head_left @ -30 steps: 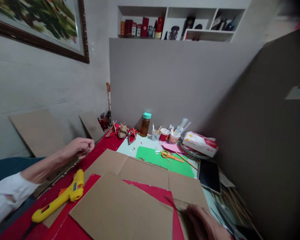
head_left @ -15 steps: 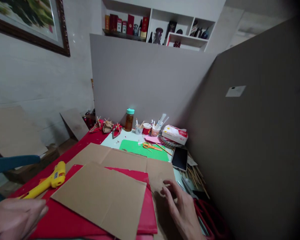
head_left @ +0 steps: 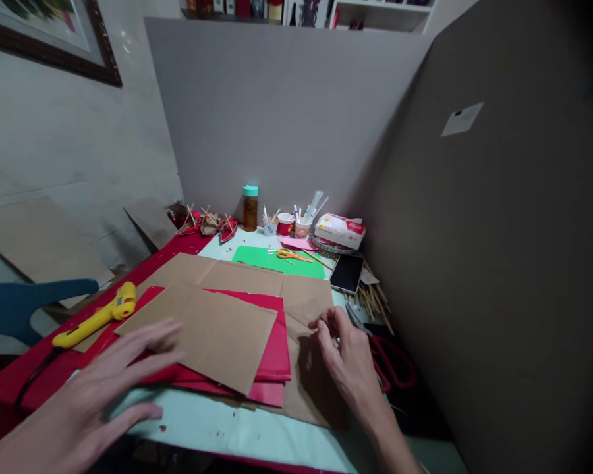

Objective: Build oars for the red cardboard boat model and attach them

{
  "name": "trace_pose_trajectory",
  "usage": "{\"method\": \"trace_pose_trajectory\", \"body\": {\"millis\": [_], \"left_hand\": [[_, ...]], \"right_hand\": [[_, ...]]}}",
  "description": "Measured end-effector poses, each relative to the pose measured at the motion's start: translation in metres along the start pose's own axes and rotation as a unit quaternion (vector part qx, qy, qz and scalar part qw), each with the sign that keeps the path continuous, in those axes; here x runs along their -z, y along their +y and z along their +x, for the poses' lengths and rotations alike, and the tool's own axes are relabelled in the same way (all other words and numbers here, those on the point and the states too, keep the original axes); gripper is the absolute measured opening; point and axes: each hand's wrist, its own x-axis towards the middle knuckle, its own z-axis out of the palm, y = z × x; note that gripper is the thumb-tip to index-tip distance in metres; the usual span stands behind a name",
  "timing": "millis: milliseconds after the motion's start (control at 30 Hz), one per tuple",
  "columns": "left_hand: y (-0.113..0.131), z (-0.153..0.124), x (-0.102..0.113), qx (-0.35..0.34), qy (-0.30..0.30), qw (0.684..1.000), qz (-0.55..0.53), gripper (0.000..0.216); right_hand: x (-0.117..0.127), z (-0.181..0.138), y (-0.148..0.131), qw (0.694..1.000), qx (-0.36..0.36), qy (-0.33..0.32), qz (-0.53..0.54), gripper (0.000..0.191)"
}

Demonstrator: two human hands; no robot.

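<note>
My left hand (head_left: 113, 388) is open with its fingers spread, over the near left edge of a brown cardboard piece (head_left: 227, 336). That piece lies askew on red sheets (head_left: 271, 355), which rest on a larger cardboard sheet (head_left: 306, 296). To the right of the red sheets, my right hand (head_left: 343, 349) is above the large cardboard with thumb and fingers curled together. A small pale bit shows between them, too small to name. A yellow glue gun (head_left: 99, 321) lies at the left, its dark cord trailing toward the near edge. Red-handled scissors (head_left: 388, 362) lie beside my right wrist.
Farther back are a green sheet (head_left: 247, 255) with orange scissors (head_left: 294, 255), a bottle (head_left: 250, 210), cups of sticks (head_left: 271, 226), a tissue pack (head_left: 340, 230) and a tablet (head_left: 346, 273). Grey panels (head_left: 286, 112) stand behind and right. A blue chair (head_left: 34, 299) is at left.
My left hand has moved right and forward from the left edge, its fingers now spread over the cardboard. My right hand's fingers have drawn closer together. The view has tipped downward.
</note>
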Motion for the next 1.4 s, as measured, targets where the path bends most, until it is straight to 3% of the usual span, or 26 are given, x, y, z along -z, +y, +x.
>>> {"method": "trace_pose_trajectory", "body": {"millis": [133, 267, 467, 700, 900, 1033, 1133, 1267, 1400], "left_hand": [[-0.034, 0.017, -0.022, -0.029, 0.01, 0.998, 0.057, 0.084], [-0.059, 0.011, -0.039, -0.074, -0.025, 0.992, 0.098, 0.088], [-0.049, 0.025, -0.041, -0.045, 0.0, 0.997, 0.067, 0.068], [-0.03, 0.05, -0.037, -0.087, 0.027, 0.993, 0.071, 0.064], [-0.015, 0.072, -0.034, -0.07, 0.052, 0.995, 0.047, 0.053], [-0.015, 0.098, -0.046, -0.032, 0.093, 0.994, 0.054, 0.052], [-0.018, 0.109, -0.058, -0.051, 0.105, 0.991, 0.069, 0.054], [-0.027, 0.104, -0.074, -0.112, 0.113, 0.983, 0.088, 0.046], [-0.042, 0.095, -0.098, -0.1, 0.131, 0.984, 0.067, 0.046]], "right_hand": [[0.001, 0.006, 0.003, 0.997, -0.015, -0.037, 0.061, 0.012], [-0.004, 0.026, 0.001, 0.995, -0.009, -0.06, 0.08, 0.01], [-0.018, 0.048, 0.004, 0.995, -0.017, -0.095, 0.039, 0.008], [-0.042, 0.055, 0.024, 0.982, -0.058, -0.14, 0.109, 0.019], [-0.049, 0.064, 0.022, 0.984, -0.041, -0.087, 0.149, 0.029], [-0.04, 0.073, 0.025, 0.99, -0.025, -0.018, 0.138, 0.029], [-0.034, 0.076, 0.034, 0.995, -0.009, 0.026, 0.096, 0.025], [-0.033, 0.073, 0.04, 0.999, 0.035, 0.025, 0.009, 0.016], [-0.035, 0.071, 0.031, 0.991, 0.099, 0.049, -0.069, 0.01]]}}
